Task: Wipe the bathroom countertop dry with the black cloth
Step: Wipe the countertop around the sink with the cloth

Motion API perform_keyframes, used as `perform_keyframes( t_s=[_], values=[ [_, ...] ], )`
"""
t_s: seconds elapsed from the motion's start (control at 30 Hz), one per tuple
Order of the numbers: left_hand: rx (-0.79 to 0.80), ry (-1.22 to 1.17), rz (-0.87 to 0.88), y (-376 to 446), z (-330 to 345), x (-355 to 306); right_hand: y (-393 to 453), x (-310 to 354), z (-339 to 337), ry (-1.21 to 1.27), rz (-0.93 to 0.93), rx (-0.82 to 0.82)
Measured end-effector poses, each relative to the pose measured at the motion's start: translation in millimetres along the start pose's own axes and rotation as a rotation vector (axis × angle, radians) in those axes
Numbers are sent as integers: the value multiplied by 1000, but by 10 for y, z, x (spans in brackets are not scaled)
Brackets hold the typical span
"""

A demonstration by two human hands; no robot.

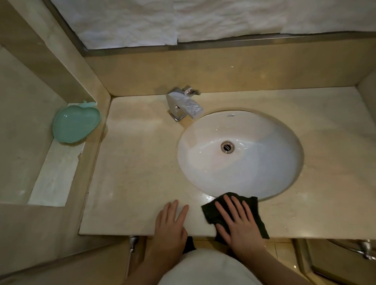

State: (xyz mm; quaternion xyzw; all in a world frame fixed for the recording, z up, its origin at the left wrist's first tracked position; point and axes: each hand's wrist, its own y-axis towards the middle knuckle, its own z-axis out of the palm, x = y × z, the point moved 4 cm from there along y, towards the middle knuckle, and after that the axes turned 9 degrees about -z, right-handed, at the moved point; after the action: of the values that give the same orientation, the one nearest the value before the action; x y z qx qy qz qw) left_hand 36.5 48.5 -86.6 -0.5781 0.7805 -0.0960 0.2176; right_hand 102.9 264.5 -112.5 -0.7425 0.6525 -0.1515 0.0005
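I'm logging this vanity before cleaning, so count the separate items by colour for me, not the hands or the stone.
Black: 1, the black cloth under the right hand
Green: 1, the apple-shaped dish
Silver: 1, the faucet
White: 1, the sink basin
Total: 4

Sink (203,169) set in countertop (139,161): faucet (183,104) behind-left, dish (75,124) far left on ledge, cloth (210,212) in front under right hand (239,224), left hand (170,225) front-left.
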Motion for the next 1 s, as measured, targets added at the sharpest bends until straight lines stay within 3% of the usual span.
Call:
perform_keyframes(
  t_s=[0.23, 0.33, 0.5, 0.67, 0.73, 0.87, 1.0],
  values=[
    [168, 90, -137, -29, 38, -717, -847, -1516, -331, -110, 122, 41],
    [202, 57, -232, -29, 62, -847, -998, -1834, -378, -88, 184, 75],
    [143, 8, -325, -7, 156, -930, -785, -1558, -266, -13, 245, -44],
    [107, -56, -395, 16, 125, -1027, -402, -877, -114, 46, -179, 3],
    [65, -81, -376, -5, 132, -1159, -299, -758, -98, 74, -261, 23],
    [83, -58, -304, -156, 270, -1510, -270, -909, -225, 139, -343, -5],
    [107, 1, -280, -197, 279, -1546, -438, -1528, -351, 118, -237, -50]
  ],
)
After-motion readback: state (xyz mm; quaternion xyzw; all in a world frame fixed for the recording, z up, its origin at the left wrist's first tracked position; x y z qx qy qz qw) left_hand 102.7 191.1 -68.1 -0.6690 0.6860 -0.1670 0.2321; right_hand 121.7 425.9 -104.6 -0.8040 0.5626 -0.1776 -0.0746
